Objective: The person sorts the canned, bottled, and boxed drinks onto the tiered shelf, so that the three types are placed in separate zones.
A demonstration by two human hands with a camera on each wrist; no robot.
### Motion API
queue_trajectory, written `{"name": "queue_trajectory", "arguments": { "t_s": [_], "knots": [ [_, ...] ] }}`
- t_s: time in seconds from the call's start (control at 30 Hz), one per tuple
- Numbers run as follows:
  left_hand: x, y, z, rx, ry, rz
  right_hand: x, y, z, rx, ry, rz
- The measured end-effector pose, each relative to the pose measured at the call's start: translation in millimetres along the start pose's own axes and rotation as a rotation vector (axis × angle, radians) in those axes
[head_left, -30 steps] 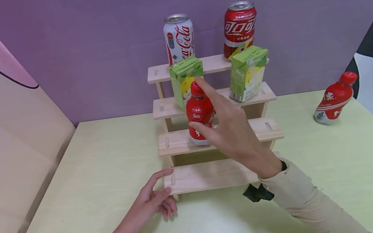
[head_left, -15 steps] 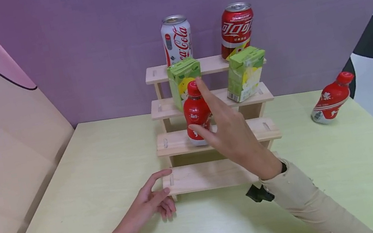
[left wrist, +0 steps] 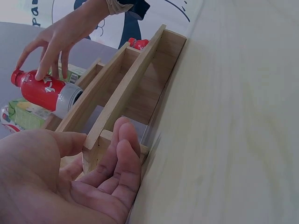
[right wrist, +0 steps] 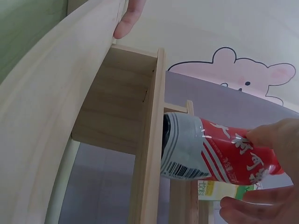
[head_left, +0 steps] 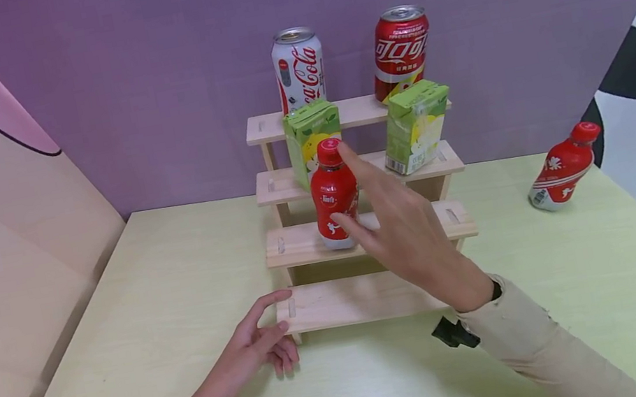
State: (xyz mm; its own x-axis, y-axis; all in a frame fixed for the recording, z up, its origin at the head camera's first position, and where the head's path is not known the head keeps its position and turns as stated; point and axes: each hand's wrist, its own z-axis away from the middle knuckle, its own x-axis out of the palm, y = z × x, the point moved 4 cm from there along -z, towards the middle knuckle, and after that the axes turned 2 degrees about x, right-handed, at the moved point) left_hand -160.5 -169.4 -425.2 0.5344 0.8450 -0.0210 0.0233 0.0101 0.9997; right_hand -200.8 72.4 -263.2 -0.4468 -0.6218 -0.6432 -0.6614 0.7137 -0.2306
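Note:
A red drink bottle [head_left: 330, 189] stands upright near the left of the second-lowest step of a four-step wooden stand [head_left: 343, 303]. My right hand [head_left: 410, 232] is around its right side with fingers spread. The index fingertip is at the cap and the thumb lies against the front. In the right wrist view the other fingers are apart from the bottle [right wrist: 219, 151]. With thumb and index finger, my left hand [head_left: 254, 344] pinches the left end of the lowest step; its other fingers curl loosely below, as the left wrist view shows.
Behind the bottle are two green juice cartons, a left one [head_left: 301, 145] and a right one [head_left: 417, 131]. A white can [head_left: 300, 70] and a red can [head_left: 402, 52] top the stand. Another red bottle [head_left: 565, 169] tilts on the table at right. A purple wall [head_left: 147, 101] backs everything.
My right hand has eased slightly right and its thumb and index finger have loosened on the bottle, which stays on its step. The left hand keeps its place; the view shifts slightly.

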Motion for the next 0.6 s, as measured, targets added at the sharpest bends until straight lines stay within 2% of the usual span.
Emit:
{"name": "queue_trajectory", "arguments": {
  "t_s": [0.37, 0.6],
  "knots": [
    [0.4, -0.7, 0.4, 0.002, -0.003, -0.002, -33, 7, 16.4, 0.044, 0.016, 0.084],
    [0.3, 0.8, 0.4, 0.002, -0.002, -0.008, -62, 13, 23.0, 0.047, 0.100, 0.095]
  ]
}}
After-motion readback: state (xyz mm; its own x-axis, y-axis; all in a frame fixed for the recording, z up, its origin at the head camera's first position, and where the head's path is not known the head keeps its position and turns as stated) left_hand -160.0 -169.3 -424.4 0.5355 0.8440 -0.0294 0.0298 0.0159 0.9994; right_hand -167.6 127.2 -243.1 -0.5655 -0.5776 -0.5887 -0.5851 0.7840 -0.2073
